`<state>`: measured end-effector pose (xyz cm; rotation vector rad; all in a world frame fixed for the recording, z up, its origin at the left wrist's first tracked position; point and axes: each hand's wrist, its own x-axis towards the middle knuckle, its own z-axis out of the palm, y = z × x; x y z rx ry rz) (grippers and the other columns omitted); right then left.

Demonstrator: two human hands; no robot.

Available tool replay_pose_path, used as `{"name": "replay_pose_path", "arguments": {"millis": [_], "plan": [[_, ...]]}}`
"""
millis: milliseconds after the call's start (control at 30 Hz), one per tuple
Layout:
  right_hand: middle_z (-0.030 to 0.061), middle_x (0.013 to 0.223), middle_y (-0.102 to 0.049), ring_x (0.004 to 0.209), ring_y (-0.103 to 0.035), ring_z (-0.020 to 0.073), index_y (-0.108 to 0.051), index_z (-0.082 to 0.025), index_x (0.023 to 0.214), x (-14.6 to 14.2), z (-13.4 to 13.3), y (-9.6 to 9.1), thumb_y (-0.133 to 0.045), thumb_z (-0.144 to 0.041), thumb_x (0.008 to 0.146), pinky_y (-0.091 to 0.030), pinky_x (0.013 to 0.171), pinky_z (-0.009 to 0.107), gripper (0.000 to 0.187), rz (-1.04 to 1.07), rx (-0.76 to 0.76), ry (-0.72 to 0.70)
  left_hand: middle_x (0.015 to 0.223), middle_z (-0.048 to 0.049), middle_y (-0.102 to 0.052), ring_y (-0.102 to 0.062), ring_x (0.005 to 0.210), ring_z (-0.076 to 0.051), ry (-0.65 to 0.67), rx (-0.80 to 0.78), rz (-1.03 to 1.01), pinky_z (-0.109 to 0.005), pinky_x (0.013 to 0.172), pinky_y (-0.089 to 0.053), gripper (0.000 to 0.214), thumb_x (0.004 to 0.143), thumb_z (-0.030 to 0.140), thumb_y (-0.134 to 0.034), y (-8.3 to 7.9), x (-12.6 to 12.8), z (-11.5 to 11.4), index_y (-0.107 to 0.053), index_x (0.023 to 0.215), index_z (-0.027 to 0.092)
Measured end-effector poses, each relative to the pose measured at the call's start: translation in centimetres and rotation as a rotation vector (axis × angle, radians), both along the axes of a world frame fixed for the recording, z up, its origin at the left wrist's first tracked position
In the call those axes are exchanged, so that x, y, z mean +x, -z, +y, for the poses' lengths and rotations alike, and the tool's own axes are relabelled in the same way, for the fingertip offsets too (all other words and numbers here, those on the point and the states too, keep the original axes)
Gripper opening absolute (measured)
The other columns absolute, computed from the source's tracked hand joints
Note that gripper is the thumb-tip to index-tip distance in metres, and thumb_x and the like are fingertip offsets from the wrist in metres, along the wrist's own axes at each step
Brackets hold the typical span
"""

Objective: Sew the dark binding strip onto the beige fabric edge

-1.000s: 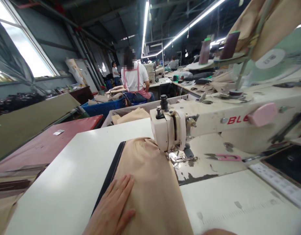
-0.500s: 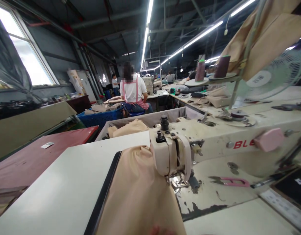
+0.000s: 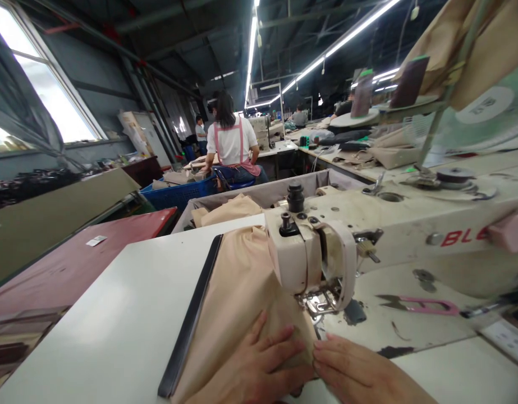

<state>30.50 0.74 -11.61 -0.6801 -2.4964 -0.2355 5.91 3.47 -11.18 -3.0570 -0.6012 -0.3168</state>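
A beige fabric piece [image 3: 237, 280] with a black edge strip [image 3: 191, 325] lies on the white sewing table [image 3: 115, 314] and runs under the head of a cream sewing machine [image 3: 309, 252]. My left hand [image 3: 259, 370] lies flat on the fabric, fingers stretched toward the presser foot [image 3: 321, 303]. My right hand [image 3: 360, 373] rests beside it at the fabric's right edge, fingers extended and touching the cloth just in front of the foot. Neither hand grips anything.
Pink thread snips [image 3: 422, 306] lie on the machine bed to the right. More beige cloth [image 3: 225, 210] sits in a bin behind the table. A red table [image 3: 73, 264] stands at the left. A person in a pink apron [image 3: 233, 143] sits further back. Thread cones [image 3: 406, 81] and a fan [image 3: 481, 106] stand at the right.
Both hands have come back into view and now lie on the fabric close to the presser foot; half a second ago they were almost out of frame. The camera view has shifted.
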Motion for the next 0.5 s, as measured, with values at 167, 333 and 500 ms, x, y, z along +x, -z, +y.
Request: {"name": "replay_pose_path", "arguments": {"millis": [167,333,500], "plan": [[0.0106,0.102,-0.069,0.089,-0.067,0.0241,-0.066,-0.010,0.101,-0.4,0.5,0.0,-0.033,-0.008,0.084,-0.059,0.073,0.033,0.037,-0.021,0.164,0.140,0.136,0.0035,-0.045,-0.028,0.134,-0.019,-0.095,-0.266,0.002,-0.048,0.113,-0.007,0.044,0.091,0.040,-0.043,-3.0,0.6,0.9,-0.036,0.134,0.033],[0.0109,0.113,-0.065,0.095,-0.065,0.0260,-0.060,-0.007,0.113,-0.1,0.5,-1.8,-0.047,-0.014,0.073,-0.060,0.071,0.035,0.043,-0.191,0.144,0.206,0.138,0.0028,-0.043,-0.031,0.133,-0.020,-0.177,-0.350,0.023,-0.044,0.113,-0.017,0.041,0.091,0.036,-0.044,-4.6,1.0,2.0,-0.039,0.132,0.035],[0.0116,0.111,-0.065,0.095,-0.065,0.0267,-0.061,-0.007,0.112,-0.2,0.1,-1.4,-0.047,-0.016,0.073,-0.059,0.073,0.039,0.042,-0.237,0.110,0.210,0.133,0.0031,-0.048,-0.041,0.125,-0.018,-0.235,-0.341,-0.045,-0.035,0.104,-0.033,0.043,0.088,0.029,-0.051,-4.0,1.2,3.3,-0.042,0.130,0.036]]}}
